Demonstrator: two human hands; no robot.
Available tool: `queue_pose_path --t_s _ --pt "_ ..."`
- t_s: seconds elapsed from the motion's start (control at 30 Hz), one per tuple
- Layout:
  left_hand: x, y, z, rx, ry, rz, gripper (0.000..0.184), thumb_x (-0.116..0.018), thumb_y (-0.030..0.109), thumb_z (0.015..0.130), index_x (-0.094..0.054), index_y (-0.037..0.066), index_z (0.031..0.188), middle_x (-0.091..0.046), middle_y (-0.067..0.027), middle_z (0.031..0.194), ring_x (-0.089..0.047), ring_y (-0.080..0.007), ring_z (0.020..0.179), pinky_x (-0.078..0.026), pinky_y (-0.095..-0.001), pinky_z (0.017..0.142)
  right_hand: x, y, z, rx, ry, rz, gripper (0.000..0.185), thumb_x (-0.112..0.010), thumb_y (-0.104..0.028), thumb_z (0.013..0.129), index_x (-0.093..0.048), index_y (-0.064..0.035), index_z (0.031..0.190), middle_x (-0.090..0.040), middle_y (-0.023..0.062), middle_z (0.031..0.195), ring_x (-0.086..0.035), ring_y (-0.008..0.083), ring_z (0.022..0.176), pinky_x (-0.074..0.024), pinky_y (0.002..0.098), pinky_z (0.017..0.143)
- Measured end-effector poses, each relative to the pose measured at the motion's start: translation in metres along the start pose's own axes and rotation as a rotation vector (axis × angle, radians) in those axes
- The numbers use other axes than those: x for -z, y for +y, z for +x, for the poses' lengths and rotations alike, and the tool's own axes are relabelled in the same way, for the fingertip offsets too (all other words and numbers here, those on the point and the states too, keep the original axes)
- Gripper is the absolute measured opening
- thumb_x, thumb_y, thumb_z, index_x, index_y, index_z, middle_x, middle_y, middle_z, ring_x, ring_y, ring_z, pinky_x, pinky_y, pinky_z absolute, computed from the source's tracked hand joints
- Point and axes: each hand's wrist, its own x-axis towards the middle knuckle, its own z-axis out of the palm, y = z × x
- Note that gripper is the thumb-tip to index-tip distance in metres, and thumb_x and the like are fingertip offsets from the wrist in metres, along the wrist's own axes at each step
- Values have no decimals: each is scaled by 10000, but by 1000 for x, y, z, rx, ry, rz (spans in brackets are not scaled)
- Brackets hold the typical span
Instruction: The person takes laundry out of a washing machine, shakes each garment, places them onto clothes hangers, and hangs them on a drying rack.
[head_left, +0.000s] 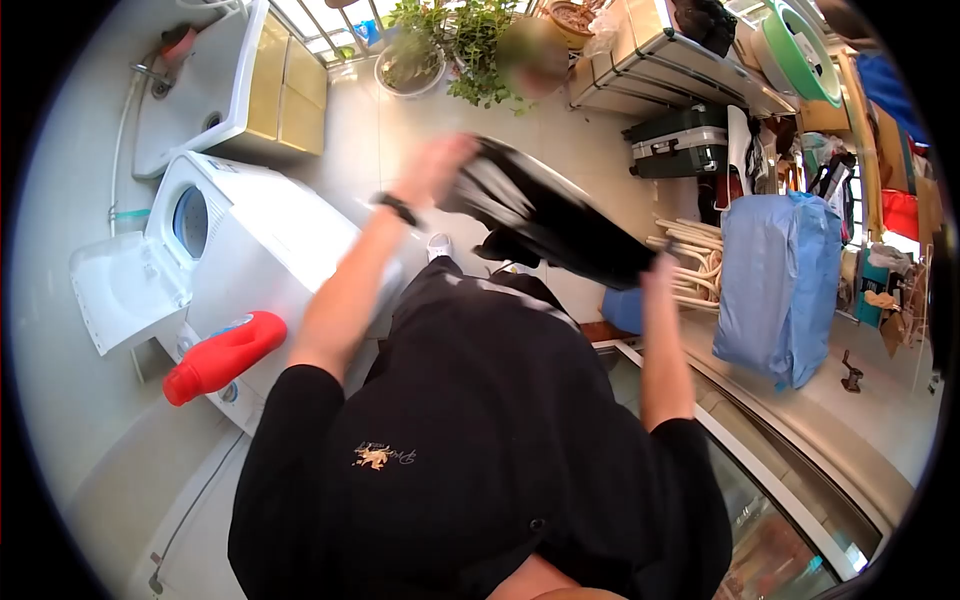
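Pale tiled floor [350, 115] under us here, pretty packed around the edges, with leafy green plants [480, 50] at the far side and a white sink [228, 95] in the far left corner. So we've got a black cloth [560, 215] stretched out in the air in front of us, running from far left down to near right, with some whitish patches toward its left end. Our left hand [440, 168] has its fingers closed on the far left end, dark band on the wrist, though it's pretty blurry. Our right hand [658, 275] is closed on the near right end; also smeared, so we can't make out each finger. The cloth hangs over the floor just past our white shoes, not touching the washer. That white washing machine [270, 225] sits on our left, lid [125, 290] open, with a red bottle [225, 358] lying on its near end. Over on the right there's a big blue wrapped bundle [770, 285] just beside some pale stacked stools [695, 262], and farther off a dark suitcase [680, 150] near the metal-framed rack [655, 55].
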Motion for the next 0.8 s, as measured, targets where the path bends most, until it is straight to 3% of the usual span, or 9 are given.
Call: queue_pose_path --t_s 0.07,0.13,0.23,0.3,0.33,0.4,0.5,0.7,0.8 --pt "94 -126 56 -3 494 -262 218 -567 183 986 -701 29 1063 -709 -70 1073 -645 -140 875 -549 -415 771 -114 3 -63 104 96 -544 377 -677 -344 982 -668 -40 1205 -684 147 1246 -631 282 1156 -498 455 1013" --pt "63 -105 55 7 533 -694 171 -611 160 970 -693 33 1051 -699 -70 1095 -651 -166 931 -542 -358 821 -117 -19 -76 341 -237 -670 333 -700 -343 975 -691 -37 1104 -700 116 1167 -627 238 1107 -484 412 993" --pt "-44 25 17 -162 -193 -360 275 -691 186 999 -688 26 1223 -691 11 1076 -599 -90 1037 -444 -237 965 23 -55 30 148 -20 -168 387 -593 -343 1031 -660 -1 1198 -701 153 1165 -701 255 1008 -562 434 947" --pt "-35 89 -11 -317 -155 -175 242 -665 162 1024 -711 34 1224 -702 15 1031 -595 -59 988 -475 -223 901 139 -71 74 161 447 -130 521 -481 -348 1081 -549 57 1403 -668 192 1322 -681 311 1162 -521 432 1047" --pt "2 77 -3 -454 36 -83 239 -660 169 1028 -725 34 1214 -720 0 1051 -624 -70 976 -498 -232 887 116 -83 50 267 781 -514 534 -477 -351 1087 -561 84 1384 -690 201 1286 -657 321 1209 -483 399 1073" --pt "96 45 13 -496 435 164 263 -648 235 1027 -735 28 1163 -728 -15 923 -627 -96 786 -507 -240 713 80 -83 53 491 494 -832 514 -508 -350 1080 -592 80 1347 -698 218 1260 -648 328 1219 -469 387 1068" --pt "188 7 0 -255 560 388 213 -655 230 1020 -727 69 1138 -712 6 956 -607 -82 871 -486 -264 814 5 -109 59 800 223 -1117 459 -554 -345 1066 -650 53 1273 -695 254 1232 -652 327 1203 -468 371 1035" --pt "191 160 -48 -659 770 768 280 -705 308 998 -760 99 1176 -670 -50 797 -569 -119 698 -447 -278 638 -59 -273 -53 1013 566 -1078 358 -563 -294 1052 -705 12 1173 -739 197 1001 -635 282 780 -517 376 760" --pt "151 198 -96 -989 1001 630 320 -682 277 1018 -738 73 1258 -765 -54 992 -681 -111 911 -529 -242 828 -75 -283 -99 1551 719 -748 362 -523 -256 1072 -693 60 1022 -712 234 878 -610 303 721 -495 434 699"
